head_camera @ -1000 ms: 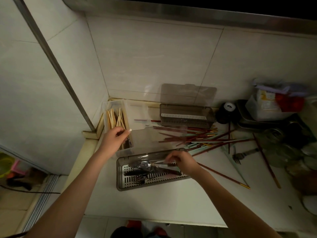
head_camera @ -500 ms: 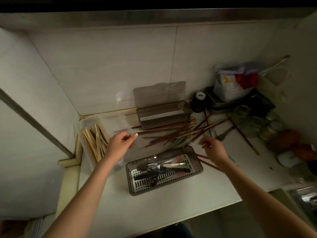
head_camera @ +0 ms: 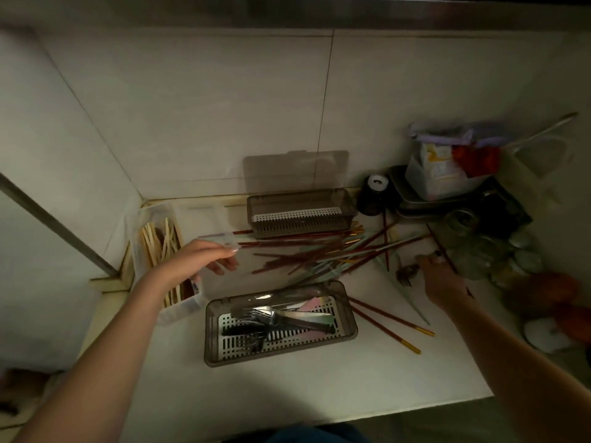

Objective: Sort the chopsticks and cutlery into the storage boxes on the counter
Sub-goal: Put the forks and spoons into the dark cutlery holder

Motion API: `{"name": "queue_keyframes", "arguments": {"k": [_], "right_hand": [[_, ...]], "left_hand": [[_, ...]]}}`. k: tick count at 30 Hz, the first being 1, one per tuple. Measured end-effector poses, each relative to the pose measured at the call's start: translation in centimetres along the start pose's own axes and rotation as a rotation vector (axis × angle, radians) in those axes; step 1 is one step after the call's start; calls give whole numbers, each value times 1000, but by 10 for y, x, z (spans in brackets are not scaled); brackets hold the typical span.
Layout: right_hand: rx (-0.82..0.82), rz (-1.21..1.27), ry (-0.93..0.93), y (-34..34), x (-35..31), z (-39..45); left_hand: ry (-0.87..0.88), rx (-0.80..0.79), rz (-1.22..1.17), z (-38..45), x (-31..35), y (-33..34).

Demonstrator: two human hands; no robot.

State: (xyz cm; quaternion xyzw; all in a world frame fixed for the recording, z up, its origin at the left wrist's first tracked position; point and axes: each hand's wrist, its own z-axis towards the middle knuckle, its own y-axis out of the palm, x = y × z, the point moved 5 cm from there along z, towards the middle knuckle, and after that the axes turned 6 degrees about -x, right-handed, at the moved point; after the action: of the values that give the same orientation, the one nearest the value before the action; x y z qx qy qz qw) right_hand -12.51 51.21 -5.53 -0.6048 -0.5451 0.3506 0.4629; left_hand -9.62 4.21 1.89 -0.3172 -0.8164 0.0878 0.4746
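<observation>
- Far left: clear box (head_camera: 166, 251) w/ pale wooden chopsticks (head_camera: 156, 241) already in it, hard against the corner.
- My left hand (head_camera: 204, 260) sits just right of that box, fingers pinching the edge of its clear lid (head_camera: 220, 243). Grasping the lid, nothing else in it.
- Near centre: grey box (head_camera: 281, 324), open, forks + knives (head_camera: 281, 318) lying on its slotted tray.
- Far centre: 2nd grey box (head_camera: 300, 212), lid propped up, looks empty. Red chopsticks (head_camera: 319, 254) piled loose on the counter (head_camera: 319, 394) right in front of it, two more pairs near right.
- Right: my right hand (head_camera: 443, 279) is over a fork (head_camera: 406, 273) on the counter, fingertips at its handle. Closed on it or not? Can't tell, too dark.
- Step, I reckon: fetching stray cutlery. Next calls for a firm pinch on that handle, lift clear of the crossed sticks, carry left to the near grey box.
</observation>
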Motion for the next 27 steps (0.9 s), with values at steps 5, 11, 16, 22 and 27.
{"name": "queue_keyframes", "arguments": {"k": [5, 11, 16, 22, 27], "right_hand": [[-56, -115, -103, 5, 3, 28], [-84, -236, -325, 28, 30, 87], [-98, -107, -493, 6, 11, 73], [142, 317, -456, -17, -26, 30], [139, 534, -767, -42, -107, -40]], "left_hand": [[-159, -77, -59, -1, 1, 2], [-203, -9, -84, -2, 4, 4], [-187, 113, -104, 0, -3, 5], [-158, 143, -110, -3, 1, 7], [-86, 181, -97, -9, 3, 11]]}}
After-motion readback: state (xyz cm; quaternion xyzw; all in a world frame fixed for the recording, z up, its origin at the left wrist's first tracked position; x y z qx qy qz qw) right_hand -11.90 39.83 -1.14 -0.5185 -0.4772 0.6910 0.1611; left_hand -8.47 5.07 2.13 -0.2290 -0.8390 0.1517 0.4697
